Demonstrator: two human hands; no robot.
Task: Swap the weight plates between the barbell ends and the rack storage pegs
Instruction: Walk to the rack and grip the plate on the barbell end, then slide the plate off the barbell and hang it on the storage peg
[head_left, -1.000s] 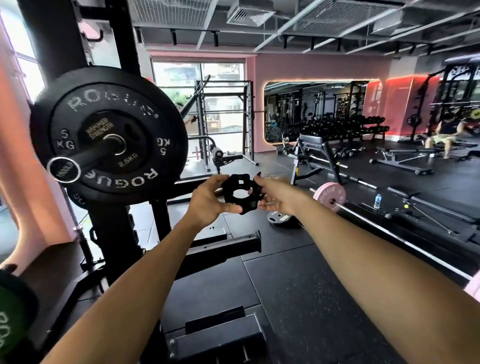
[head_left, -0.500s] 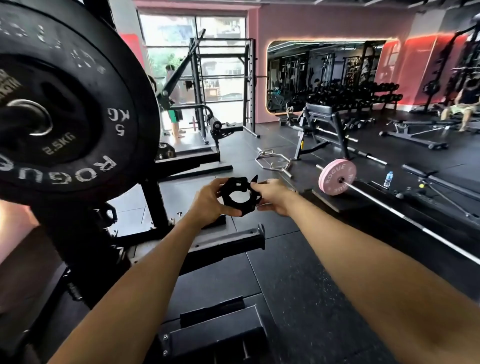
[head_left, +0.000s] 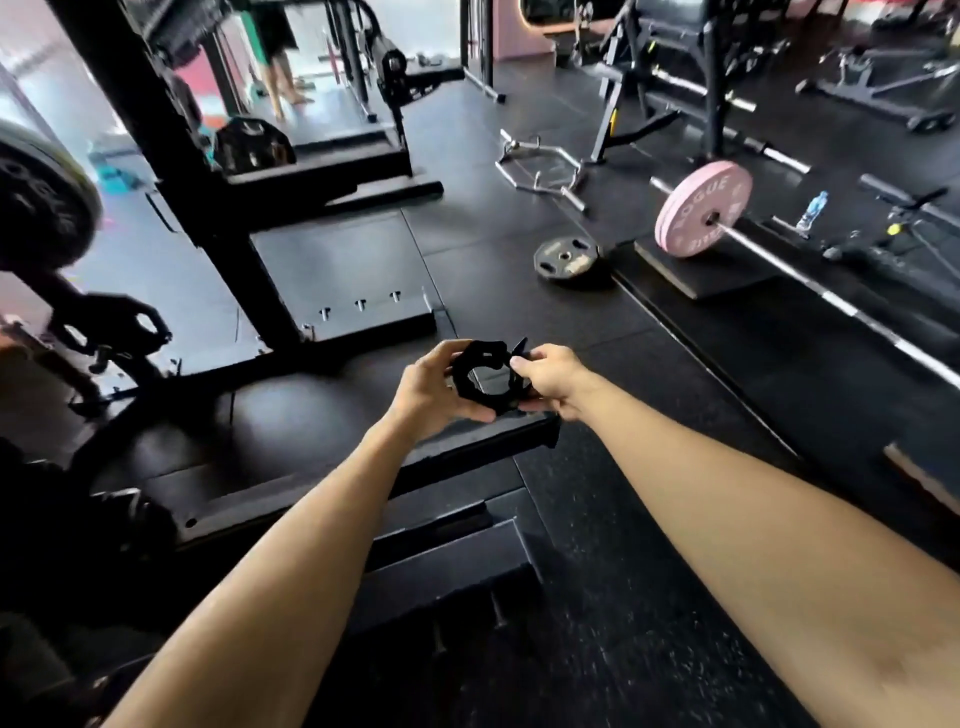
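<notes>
Collar (head_left: 485, 382) between both hands, rack upright (head_left: 171, 171) behind left.

Legible markings, head view:

1. Pink plate (head_left: 702, 215), at 2 o'clock on the floor barbell: white raised lettering "ROGUE" along the upper rim. A second line of white characters runs along the lower rim; not legible

2. Black plate (head_left: 39, 200), at 9 o'clock at the left edge: raised lettering follows the rim, blurred; individual characters cannot be confirmed

3. Small dark plate (head_left: 563, 258), lying flat on the floor at 1 o'clock: pale patches on its face, too small to read

4. Water bottle (head_left: 813, 210), at 2 o'clock: label present, text not legible
</notes>
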